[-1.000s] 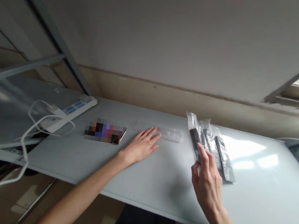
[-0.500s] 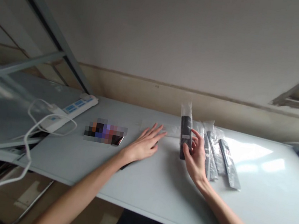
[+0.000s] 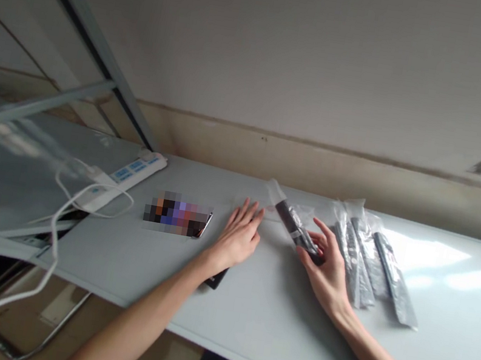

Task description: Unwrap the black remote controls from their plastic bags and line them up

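Observation:
My right hand (image 3: pixel 326 268) holds a slim black item sealed in a clear plastic bag (image 3: pixel 293 221), tilted with its top end leaning left toward my other hand. My left hand (image 3: pixel 238 235) lies flat on the pale table (image 3: pixel 258 293), fingers stretched out and together, palm down. A dark flat object (image 3: pixel 216 278) pokes out from under my left wrist. Right of my right hand lie several more bagged black items (image 3: pixel 370 257) side by side on the table.
A phone (image 3: pixel 179 217) lies left of my left hand. A white power strip (image 3: pixel 123 176) with a looping white cable (image 3: pixel 65 206) sits at the table's left end. A metal frame and glass panel stand on the far left, a wall runs behind the table.
My right hand picked one bagged item out of the pile, lifted it upright, then tipped it left and lower toward my left hand. The view has shifted slightly.

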`<state>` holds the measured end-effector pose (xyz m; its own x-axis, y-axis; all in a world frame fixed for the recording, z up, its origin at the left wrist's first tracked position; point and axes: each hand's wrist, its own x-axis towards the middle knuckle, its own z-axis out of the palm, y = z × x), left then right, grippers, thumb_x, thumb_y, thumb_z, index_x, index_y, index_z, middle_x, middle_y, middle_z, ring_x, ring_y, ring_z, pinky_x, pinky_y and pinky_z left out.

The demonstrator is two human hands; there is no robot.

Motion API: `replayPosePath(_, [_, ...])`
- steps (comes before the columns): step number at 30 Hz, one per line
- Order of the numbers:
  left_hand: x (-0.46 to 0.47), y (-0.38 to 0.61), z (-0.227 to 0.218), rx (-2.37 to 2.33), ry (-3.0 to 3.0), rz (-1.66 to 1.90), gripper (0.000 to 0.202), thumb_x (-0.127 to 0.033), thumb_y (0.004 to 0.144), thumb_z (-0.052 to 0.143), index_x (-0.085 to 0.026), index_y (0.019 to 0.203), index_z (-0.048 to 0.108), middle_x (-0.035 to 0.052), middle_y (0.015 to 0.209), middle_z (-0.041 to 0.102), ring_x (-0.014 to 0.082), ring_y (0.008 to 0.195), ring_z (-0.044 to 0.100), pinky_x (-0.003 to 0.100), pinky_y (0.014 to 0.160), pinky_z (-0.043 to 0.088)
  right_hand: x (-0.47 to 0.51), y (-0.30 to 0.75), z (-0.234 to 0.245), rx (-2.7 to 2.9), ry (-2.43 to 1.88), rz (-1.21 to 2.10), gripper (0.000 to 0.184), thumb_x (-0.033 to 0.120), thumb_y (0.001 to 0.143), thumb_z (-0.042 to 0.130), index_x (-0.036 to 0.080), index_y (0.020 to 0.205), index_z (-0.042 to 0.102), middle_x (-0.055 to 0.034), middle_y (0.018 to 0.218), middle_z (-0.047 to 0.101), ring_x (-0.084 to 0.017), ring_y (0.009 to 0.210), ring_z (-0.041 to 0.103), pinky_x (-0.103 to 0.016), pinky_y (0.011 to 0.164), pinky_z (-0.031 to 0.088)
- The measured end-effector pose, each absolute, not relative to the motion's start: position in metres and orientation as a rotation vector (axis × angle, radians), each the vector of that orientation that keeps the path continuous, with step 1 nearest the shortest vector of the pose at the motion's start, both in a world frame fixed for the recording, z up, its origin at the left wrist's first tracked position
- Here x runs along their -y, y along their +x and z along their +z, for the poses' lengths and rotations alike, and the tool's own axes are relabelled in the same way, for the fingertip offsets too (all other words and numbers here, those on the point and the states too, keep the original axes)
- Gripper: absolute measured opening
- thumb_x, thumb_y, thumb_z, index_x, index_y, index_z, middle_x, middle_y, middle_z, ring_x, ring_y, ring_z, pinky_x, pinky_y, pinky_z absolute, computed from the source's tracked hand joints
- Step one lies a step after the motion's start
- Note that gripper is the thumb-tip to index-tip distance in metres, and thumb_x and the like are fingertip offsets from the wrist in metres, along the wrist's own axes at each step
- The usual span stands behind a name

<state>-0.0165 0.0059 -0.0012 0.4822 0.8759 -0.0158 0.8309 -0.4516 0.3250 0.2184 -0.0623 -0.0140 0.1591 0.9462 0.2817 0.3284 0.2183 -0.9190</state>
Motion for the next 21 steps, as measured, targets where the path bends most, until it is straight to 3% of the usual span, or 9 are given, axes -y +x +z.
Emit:
replayPosePath(4, [-0.005, -0.016, 0.003, -1.483, 2.416, 0.212, 0.058, -0.026, 0.109, 0.037, -0.017, 0.166, 0.039, 0.0134, 0.179, 0.024, 0.0353, 0.168, 0.005, 0.062, 0.134, 0.023, 0.062, 0.226, -0.012, 1.332, -1.35, 0.604, 0.052, 0.037, 0.094, 0.074, 0.025, 0.144, 0.067, -0.0112, 0.125, 0.075, -0.026, 0.103, 0.074, -0.041, 0.086, 0.062])
replayPosePath(8, [0.0, -0.016, 0.004, -1.287, 2.49, 0.202, 0.055, -0.026, 0.112, 0.03, -0.022, 0.166, 0.04, 0.0111, 0.178, 0.026, 0.0289, 0.167, 0.019, 0.059, 0.135, 0.022, 0.057, 0.233, -0.011, 1.466, -1.321, 0.522, 0.025, 0.029, 0.092, 0.074, 0.025, 0.116, 0.082, -0.009, 0.12, 0.078, -0.028, 0.107, 0.075, -0.045, 0.094, 0.06])
replayPosePath(11, [0.006, -0.014, 0.005, -1.143, 2.545, 0.171, 0.057, -0.02, 0.111, 0.03, -0.025, 0.167, 0.038, 0.0078, 0.179, 0.026, 0.0254, 0.168, 0.019, 0.055, 0.137, 0.02, 0.056, 0.233, -0.009, 1.573, -1.281, 0.483, 0.027, 0.022, 0.094, 0.07, 0.027, 0.118, 0.08, -0.0084, 0.121, 0.078, -0.028, 0.114, 0.073, -0.048, 0.101, 0.058])
replayPosePath(16, [0.012, -0.011, 0.004, -1.18, 2.545, 0.221, 0.062, -0.014, 0.107, 0.029, -0.026, 0.168, 0.036, 0.0042, 0.179, 0.027, 0.0315, 0.169, 0.01, 0.058, 0.136, 0.022, 0.056, 0.228, -0.011, 1.7, -1.289, 0.574, 0.032, 0.018, 0.096, 0.061, 0.026, 0.123, 0.074, -0.0101, 0.149, 0.067, -0.029, 0.136, 0.066, -0.049, 0.114, 0.052])
replayPosePath(21, [0.012, -0.008, 0.002, -1.33, 2.541, 0.251, 0.063, -0.012, 0.104, 0.035, -0.019, 0.167, 0.04, 0.01, 0.178, 0.028, 0.0358, 0.168, 0.013, 0.059, 0.134, 0.025, 0.045, 0.225, -0.017, 1.721, -1.338, 0.601, 0.037, 0.02, 0.098, 0.058, 0.026, 0.133, 0.067, -0.0088, 0.134, 0.077, -0.028, 0.122, 0.075, -0.045, 0.105, 0.059])
